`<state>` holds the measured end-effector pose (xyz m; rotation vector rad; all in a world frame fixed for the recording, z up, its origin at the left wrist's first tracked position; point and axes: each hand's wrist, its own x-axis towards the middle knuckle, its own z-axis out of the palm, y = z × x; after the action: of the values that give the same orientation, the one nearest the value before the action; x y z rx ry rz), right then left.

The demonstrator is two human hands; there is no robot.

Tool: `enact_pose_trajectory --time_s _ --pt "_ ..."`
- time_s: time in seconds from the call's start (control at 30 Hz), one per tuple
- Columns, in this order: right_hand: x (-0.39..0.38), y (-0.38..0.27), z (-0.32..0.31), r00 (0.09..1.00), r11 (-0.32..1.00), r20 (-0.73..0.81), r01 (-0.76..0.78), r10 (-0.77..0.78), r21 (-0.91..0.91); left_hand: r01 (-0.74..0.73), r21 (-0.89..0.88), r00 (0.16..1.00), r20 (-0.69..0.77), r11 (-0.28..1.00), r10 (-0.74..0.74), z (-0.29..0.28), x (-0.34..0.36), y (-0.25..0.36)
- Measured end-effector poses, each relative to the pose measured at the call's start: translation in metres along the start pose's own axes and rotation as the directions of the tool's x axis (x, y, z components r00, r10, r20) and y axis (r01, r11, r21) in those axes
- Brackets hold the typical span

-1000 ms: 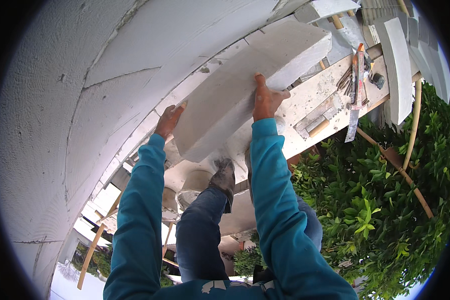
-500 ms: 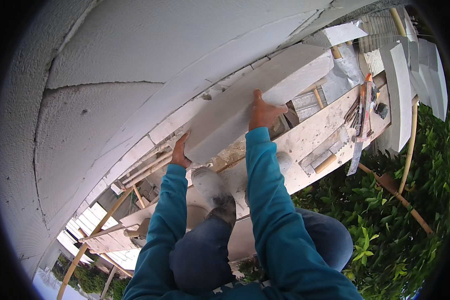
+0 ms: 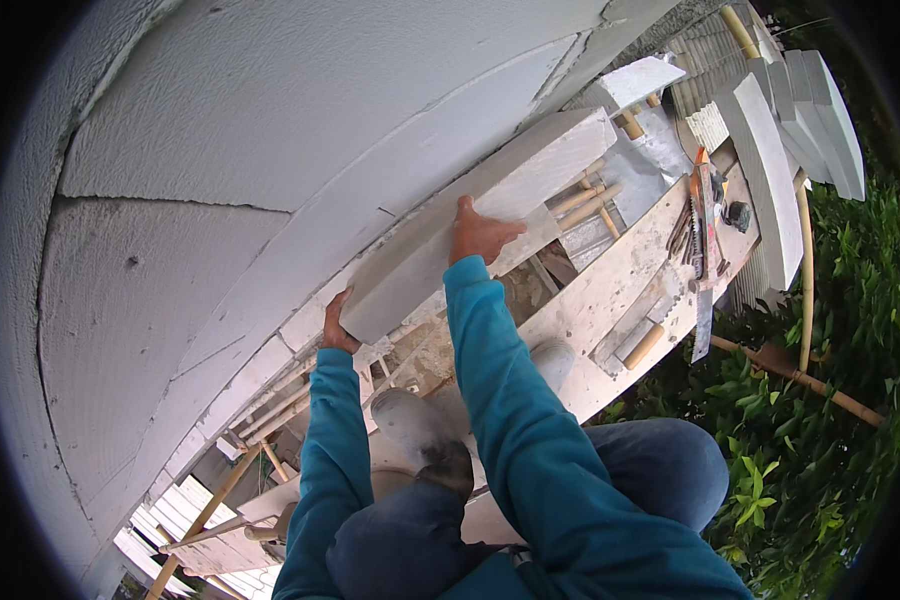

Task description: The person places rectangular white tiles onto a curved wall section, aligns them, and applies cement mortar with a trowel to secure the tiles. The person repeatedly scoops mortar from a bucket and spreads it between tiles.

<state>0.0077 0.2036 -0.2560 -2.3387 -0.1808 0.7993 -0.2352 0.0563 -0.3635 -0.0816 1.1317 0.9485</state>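
A long, light-grey aerated concrete block (image 3: 545, 155) lies lengthwise close against the wall (image 3: 220, 120), over a row of pale blocks along its foot. My left hand (image 3: 339, 325) grips its near left end, the thumb up along the edge. On the block's outer long side is my right hand (image 3: 480, 236), its thumb up against the face and its other fingers turned to the right. Parts of both hands' fingers are hidden. Both arms reach forward in teal sleeves.
On the plank (image 3: 610, 300) to the right lie a handsaw (image 3: 706, 250) and a wooden-handled trowel (image 3: 644, 346). More pale slabs (image 3: 770, 170) stand beyond. Bamboo poles (image 3: 806, 280) and green foliage (image 3: 770, 430) border the right. My dusty boot (image 3: 407, 418) stands between gaps in the scaffold.
Both hands have brought the block in toward the wall, so it now sits closer against it. The view has also shifted slightly.
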Motion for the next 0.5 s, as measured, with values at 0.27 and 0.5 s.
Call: enact_pose_trajectory --time_s 0.27,0.5 --pt "-0.006 -0.009 0.021 0.999 0.999 0.032 0.01 -0.009 -0.048 0.095 -0.048 0.995 -0.015 0.994 -0.096 -0.013 0.02 0.017" --pt "-0.016 -0.02 0.027 0.997 0.994 -0.018 0.078 -0.08 -0.078 0.082 0.068 0.996 0.04 0.994 -0.085 -0.016 0.027 0.035"
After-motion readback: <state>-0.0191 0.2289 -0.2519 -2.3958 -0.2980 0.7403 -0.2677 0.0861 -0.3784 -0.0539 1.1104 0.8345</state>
